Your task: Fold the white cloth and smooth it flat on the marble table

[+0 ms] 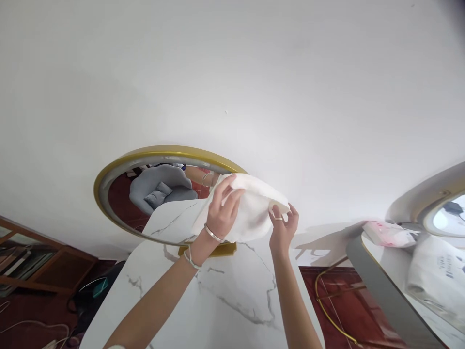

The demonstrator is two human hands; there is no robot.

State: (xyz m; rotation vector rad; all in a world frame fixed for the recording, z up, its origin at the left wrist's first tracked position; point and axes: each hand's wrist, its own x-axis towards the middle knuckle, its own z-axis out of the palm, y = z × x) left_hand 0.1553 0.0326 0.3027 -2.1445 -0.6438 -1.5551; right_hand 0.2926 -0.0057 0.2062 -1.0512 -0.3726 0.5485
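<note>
A round gold-framed mirror (109,174) stands on a white marble table (232,295) against a white wall. Both my hands hold a white cloth (254,203) up against the mirror's right half. My left hand (223,211) presses the cloth with fingers curled over it; silver bracelets circle that wrist. My right hand (283,228), with a ring on one finger, pinches the cloth's right edge. The cloth hides much of the glass. The uncovered left part reflects a grey armchair and my arm.
A second table (385,286) at right carries a pink-and-white packet (385,232) and a white bag (436,276). A gold wire frame (327,295) stands on the red floor. A wooden shelf (36,261) sits at left, with a dark object and cables beneath.
</note>
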